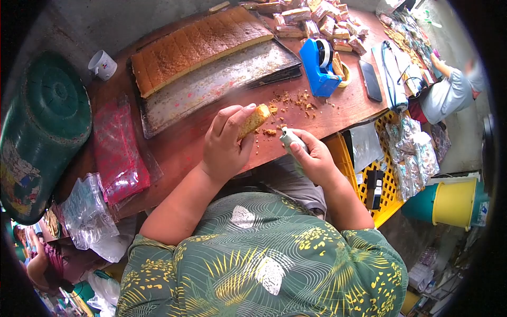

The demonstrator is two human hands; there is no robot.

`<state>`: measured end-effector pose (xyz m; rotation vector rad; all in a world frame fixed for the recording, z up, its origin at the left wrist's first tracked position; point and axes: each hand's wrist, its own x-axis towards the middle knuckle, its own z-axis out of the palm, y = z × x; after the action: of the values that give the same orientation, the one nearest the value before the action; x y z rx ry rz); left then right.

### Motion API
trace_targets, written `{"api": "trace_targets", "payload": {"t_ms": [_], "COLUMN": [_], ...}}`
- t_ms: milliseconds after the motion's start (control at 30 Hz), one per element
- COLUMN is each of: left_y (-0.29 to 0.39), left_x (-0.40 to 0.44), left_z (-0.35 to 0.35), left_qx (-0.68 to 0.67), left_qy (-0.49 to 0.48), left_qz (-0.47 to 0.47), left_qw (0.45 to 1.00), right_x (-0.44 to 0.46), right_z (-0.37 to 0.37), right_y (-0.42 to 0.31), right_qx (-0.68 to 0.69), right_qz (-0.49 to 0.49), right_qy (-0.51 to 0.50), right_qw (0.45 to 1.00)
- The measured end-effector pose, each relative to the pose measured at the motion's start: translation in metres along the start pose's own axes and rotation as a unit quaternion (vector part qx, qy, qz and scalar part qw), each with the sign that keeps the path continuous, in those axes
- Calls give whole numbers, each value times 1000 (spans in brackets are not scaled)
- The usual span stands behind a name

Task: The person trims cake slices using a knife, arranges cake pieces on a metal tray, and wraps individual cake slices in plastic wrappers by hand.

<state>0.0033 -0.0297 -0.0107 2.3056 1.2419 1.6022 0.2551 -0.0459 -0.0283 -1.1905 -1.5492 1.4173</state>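
Note:
My left hand (224, 145) is closed around a piece of cake (254, 121), raised above the table's front edge. In my right hand (319, 161) is a pale grey-green object (291, 139) with a narrow tip; its kind I cannot make out. The tip points toward the cake piece and appears apart from it. Brown crumbs (296, 100) lie scattered beyond both hands. Behind them, a large sheet of sliced brown-topped cake (198, 47) rests along the far side of a worn metal tray (211, 82).
A blue tape dispenser (319, 71) and a phone (369, 80) stand right of the tray. Wrapped cake pieces (327, 24) are heaped behind. Red plastic bags (120, 153), a mug (102, 65) and a green bin (45, 127) are left. A yellow crate (388, 211) and another person (449, 98) are right.

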Motion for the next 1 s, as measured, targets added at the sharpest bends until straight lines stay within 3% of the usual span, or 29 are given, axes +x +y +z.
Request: {"api": "trace_targets", "payload": {"t_ms": [367,667,867,1000], "left_y": [-4,-5,-3,2], "left_x": [-3,-9,-9,-13], "left_z": [3,2,0,5], "left_qx": [-40,-87,-107,-245], "left_qy": [-29,-34,-41,-48], "left_qz": [4,-11,-25,-120], "left_qw": [999,996,993,961], "right_x": [-3,-1,-3,-3], "right_z": [9,8,0,-2], "right_y": [-33,-26,-17,-18], "right_qx": [-12,-43,-22,-16], "right_qz": [-87,-96,-45,-57], "right_qy": [-18,-3,3,2], "right_qw": [996,994,999,998]}}
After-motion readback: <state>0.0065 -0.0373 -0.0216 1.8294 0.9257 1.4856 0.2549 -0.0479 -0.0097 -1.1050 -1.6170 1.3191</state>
